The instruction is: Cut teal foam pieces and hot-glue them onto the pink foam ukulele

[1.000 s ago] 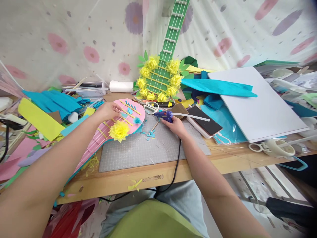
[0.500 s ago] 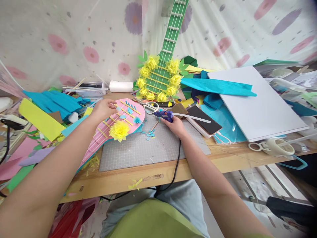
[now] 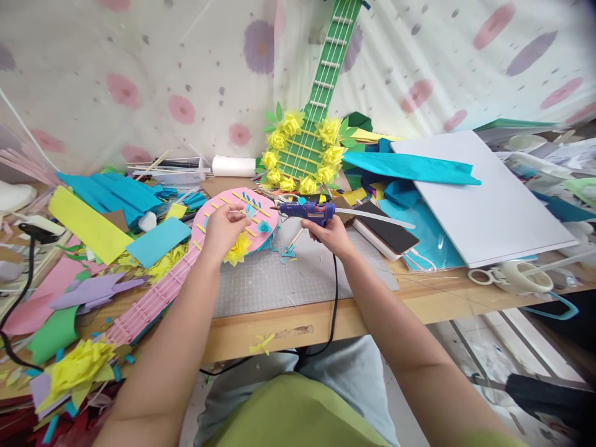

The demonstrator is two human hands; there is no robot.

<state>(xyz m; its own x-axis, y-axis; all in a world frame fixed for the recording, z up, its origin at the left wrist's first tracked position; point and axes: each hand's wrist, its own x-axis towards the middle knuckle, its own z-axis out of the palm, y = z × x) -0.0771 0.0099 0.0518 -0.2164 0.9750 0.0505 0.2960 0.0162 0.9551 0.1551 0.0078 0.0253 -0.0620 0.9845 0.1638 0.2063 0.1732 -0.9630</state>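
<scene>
My right hand [image 3: 328,231] grips a blue hot glue gun [image 3: 305,212] with a white glue stick [image 3: 375,217] out of its back. The nozzle points left, near the rim of a pink paper guitar [image 3: 212,217]. Over that guitar's body hovers my left hand [image 3: 224,228], thumb and fingertips pinched together; what they hold, if anything, is too small to make out. A yellow paper flower [image 3: 238,248], partly behind my wrist, a small blue flower [image 3: 263,226] and yellow sticks lie on the pink body. The guitar's neck runs down-left under my forearm.
A green paper guitar [image 3: 302,146] ringed with yellow flowers leans on the patterned sheet behind. The guitar body rests partly on a grey cutting mat [image 3: 261,288]. Right of it are a phone [image 3: 386,226] and a white board [image 3: 484,198]. Paper scraps [image 3: 88,223] crowd the left side.
My left hand has moved right across the pink guitar, closer to the nozzle. The glue gun has come up slightly and levelled. The view has shifted a little left, showing more of the guitar's neck.
</scene>
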